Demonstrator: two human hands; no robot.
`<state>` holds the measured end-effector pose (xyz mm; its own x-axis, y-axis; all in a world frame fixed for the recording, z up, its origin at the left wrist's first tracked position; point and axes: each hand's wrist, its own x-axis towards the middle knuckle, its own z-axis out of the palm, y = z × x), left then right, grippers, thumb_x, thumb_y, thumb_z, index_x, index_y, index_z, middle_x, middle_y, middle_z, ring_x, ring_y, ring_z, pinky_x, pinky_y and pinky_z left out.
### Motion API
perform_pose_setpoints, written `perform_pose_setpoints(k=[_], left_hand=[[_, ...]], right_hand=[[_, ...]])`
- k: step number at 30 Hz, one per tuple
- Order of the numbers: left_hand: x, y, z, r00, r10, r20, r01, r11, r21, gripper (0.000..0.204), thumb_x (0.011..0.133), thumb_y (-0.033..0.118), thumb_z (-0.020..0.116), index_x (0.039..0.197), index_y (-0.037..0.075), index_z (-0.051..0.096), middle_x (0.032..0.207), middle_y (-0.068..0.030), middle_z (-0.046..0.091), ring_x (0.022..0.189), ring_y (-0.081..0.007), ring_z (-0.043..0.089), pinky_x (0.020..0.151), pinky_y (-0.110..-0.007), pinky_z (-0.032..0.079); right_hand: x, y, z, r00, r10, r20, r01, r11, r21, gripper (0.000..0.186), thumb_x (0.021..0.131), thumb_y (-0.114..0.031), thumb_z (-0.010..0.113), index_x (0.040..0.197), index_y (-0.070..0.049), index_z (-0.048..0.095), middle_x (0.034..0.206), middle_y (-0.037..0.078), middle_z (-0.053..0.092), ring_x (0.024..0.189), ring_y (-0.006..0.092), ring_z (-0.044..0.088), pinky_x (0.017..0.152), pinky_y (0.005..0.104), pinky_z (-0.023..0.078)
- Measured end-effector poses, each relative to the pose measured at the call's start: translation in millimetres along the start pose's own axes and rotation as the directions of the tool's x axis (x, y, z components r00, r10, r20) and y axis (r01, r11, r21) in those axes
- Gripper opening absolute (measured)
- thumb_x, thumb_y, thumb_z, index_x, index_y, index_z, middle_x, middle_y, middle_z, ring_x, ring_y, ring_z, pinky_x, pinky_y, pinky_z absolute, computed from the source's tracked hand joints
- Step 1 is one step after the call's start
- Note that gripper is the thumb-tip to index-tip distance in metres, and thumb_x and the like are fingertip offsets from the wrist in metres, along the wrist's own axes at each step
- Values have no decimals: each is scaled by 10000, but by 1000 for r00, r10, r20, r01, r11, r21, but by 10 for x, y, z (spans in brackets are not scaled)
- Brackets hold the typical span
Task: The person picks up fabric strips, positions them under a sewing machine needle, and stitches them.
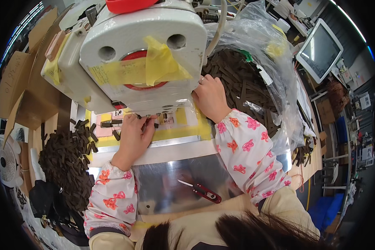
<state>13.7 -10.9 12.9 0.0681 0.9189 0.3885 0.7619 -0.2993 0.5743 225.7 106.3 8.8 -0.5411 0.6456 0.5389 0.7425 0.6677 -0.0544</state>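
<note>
Under the head of a white industrial sewing machine (143, 46), my left hand (133, 137) pinches a small dark brown fabric strip (156, 123) between thumb and fingers. The strip is close to the needle area, on a work plate (179, 132) edged with yellow tape. A few more short dark pieces (108, 123) lie just left of that hand. My right hand (212, 98) is raised against the right side of the machine head, beside the large heap of dark strips (241, 83). Its fingers are curled, and the machine head hides the fingertips and whatever they hold.
Short dark pieces (68, 162) are piled on the left. Red-handled thread snips (204, 192) lie on the shiny metal plate (162, 179) before me. Clear plastic (285, 104) surrounds the right heap. A screen (319, 51) stands at the upper right, cardboard boxes (18, 87) at the left.
</note>
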Motion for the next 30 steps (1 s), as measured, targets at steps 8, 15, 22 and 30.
perform_pose_setpoints(k=[8, 15, 22, 30], left_hand=[[-12, -81, 46, 996, 93, -17, -93, 996, -13, 165, 821, 119, 585, 925, 24, 670, 710, -77, 616, 628, -224, 481, 692, -337, 348], [-8, -12, -49, 981, -50, 189, 78, 986, -145, 176, 828, 208, 611, 921, 74, 676, 673, -63, 616, 597, -192, 492, 706, -300, 321], [64, 16, -76, 977, 29, 209, 4, 988, -154, 158, 829, 231, 626, 855, 84, 676, 591, -44, 585, 522, -172, 486, 710, -292, 305], [36, -98, -56, 980, -28, 197, 64, 981, -181, 162, 828, 213, 624, 824, 55, 663, 548, -51, 560, 499, -177, 469, 698, -299, 315]], right_hand=[[45, -119, -218, 965, -66, -253, 109, 981, 159, 179, 711, -70, 631, 881, -101, 678, 844, 16, 614, 810, 200, 535, 673, 327, 382], [-163, -390, -296, 863, -86, 498, -361, 585, 726, 147, 767, -62, 653, 893, 7, 621, 657, 61, 604, 560, 184, 564, 553, 302, 453], [-209, -480, -213, 849, -116, 516, -433, 408, 804, 136, 814, -34, 621, 921, 41, 584, 757, 53, 597, 663, 88, 543, 611, 240, 453], [-174, -460, -311, 816, -77, 573, -483, 454, 749, 207, 771, -24, 618, 974, 3, 592, 817, 99, 618, 657, 158, 585, 629, 268, 484]])
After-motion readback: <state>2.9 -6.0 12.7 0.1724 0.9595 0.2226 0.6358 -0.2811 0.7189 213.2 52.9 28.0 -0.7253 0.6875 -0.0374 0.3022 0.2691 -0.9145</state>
